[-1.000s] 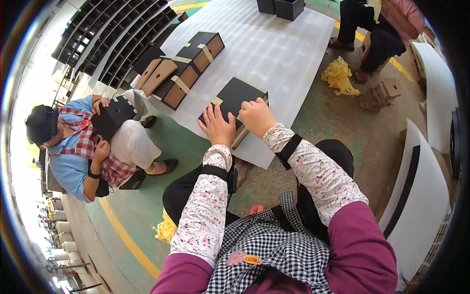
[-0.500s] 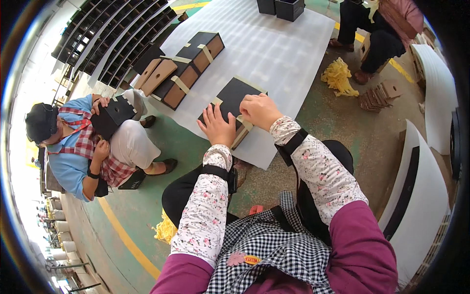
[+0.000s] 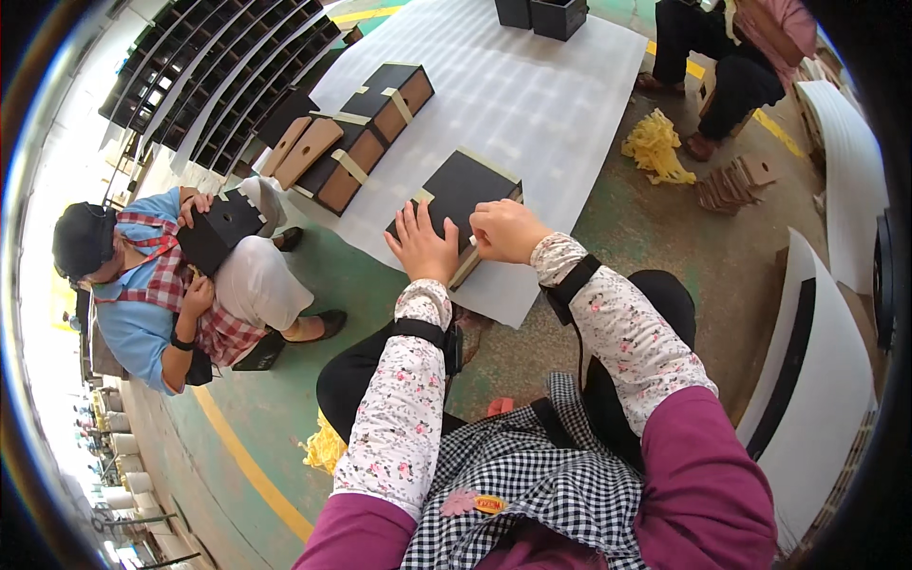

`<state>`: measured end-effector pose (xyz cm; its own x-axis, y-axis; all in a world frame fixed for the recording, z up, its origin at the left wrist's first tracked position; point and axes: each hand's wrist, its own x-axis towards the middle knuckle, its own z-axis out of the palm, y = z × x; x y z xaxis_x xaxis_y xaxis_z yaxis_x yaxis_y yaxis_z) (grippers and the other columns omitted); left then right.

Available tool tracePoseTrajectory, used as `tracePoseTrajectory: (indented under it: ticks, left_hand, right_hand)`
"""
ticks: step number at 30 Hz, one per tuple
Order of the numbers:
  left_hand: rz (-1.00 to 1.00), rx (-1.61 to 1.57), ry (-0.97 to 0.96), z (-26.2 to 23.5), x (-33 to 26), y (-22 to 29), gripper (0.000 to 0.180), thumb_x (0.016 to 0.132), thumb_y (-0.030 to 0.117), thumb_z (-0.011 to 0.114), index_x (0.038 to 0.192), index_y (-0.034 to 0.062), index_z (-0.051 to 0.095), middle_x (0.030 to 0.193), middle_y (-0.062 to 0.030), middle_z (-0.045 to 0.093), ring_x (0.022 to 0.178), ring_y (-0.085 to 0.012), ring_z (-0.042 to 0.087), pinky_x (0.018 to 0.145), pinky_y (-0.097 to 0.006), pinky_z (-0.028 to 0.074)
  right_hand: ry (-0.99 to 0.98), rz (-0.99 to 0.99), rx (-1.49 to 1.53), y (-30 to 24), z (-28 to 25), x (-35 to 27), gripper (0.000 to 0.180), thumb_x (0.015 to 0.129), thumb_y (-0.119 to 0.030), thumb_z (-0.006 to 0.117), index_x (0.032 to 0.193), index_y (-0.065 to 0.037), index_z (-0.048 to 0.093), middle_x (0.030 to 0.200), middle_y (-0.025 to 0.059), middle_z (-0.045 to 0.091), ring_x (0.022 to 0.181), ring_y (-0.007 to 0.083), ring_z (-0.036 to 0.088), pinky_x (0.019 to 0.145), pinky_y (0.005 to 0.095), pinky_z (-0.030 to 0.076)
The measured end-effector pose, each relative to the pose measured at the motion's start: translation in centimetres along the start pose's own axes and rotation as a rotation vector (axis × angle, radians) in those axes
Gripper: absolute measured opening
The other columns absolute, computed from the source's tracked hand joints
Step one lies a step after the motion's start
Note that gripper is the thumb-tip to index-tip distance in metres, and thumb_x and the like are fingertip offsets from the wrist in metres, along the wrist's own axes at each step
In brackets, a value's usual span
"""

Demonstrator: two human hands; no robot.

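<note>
A black box (image 3: 470,185) lies on the white sheet in front of me, with pale tape along its far edge and brown board showing on its near right side. My left hand (image 3: 424,243) rests flat on the box's near left part, fingers spread. A bit of pale tape (image 3: 424,197) shows just beyond those fingertips. At the box's near right edge my right hand (image 3: 508,231) is closed in a pinch. A small end of pale tape (image 3: 473,241) shows at its fingertips; the rest is hidden by the hand.
Taped black-and-brown boxes (image 3: 370,133) stand at the sheet's left, with brown boards (image 3: 309,152) leaning there. Black bins (image 3: 557,17) sit at the far end. A co-worker (image 3: 157,275) sits at left holding a black box. Yellow strips (image 3: 655,147) and stacked brown pieces (image 3: 733,185) lie right.
My right hand has shifted slightly right, and the pale strip over the box's edge now shows only as a short end at its fingers. My left hand stays flat on the box.
</note>
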<state>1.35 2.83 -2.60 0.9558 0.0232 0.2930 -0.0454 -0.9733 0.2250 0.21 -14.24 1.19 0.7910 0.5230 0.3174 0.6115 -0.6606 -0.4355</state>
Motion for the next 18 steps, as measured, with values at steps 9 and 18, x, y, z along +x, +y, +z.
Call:
tracePoseTrajectory:
  ticks: [9, 18]
  left_hand:
    - [0.097, 0.047, -0.018, -0.6, 0.2, 0.3, 0.061, 0.087, 0.047, 0.042, 0.131, 0.0051, 0.037, 0.14, -0.0143, 0.032, 0.133, -0.0281, 0.023, 0.108, -0.051, 0.011]
    - [0.164, 0.094, -0.087, -1.0, -0.8, 1.7, 0.1, 0.074, 0.067, 0.052, 0.136, -0.0052, 0.022, 0.143, -0.0197, 0.023, 0.135, -0.0303, 0.017, 0.108, -0.05, 0.011]
  right_hand:
    - [-0.321, 0.518, 0.318, 0.7, 0.2, -4.1, 0.033, 0.078, -0.036, 0.06, 0.075, -0.003, 0.058, 0.071, 0.0106, 0.062, 0.067, 0.0235, 0.063, 0.065, 0.0355, 0.049]
    - [-0.138, 0.906, 0.661, 2.5, 6.0, -3.5, 0.071, 0.074, -0.063, 0.059, 0.101, 0.002, 0.055, 0.063, 0.0089, 0.058, 0.056, 0.0165, 0.058, 0.054, 0.0316, 0.047]
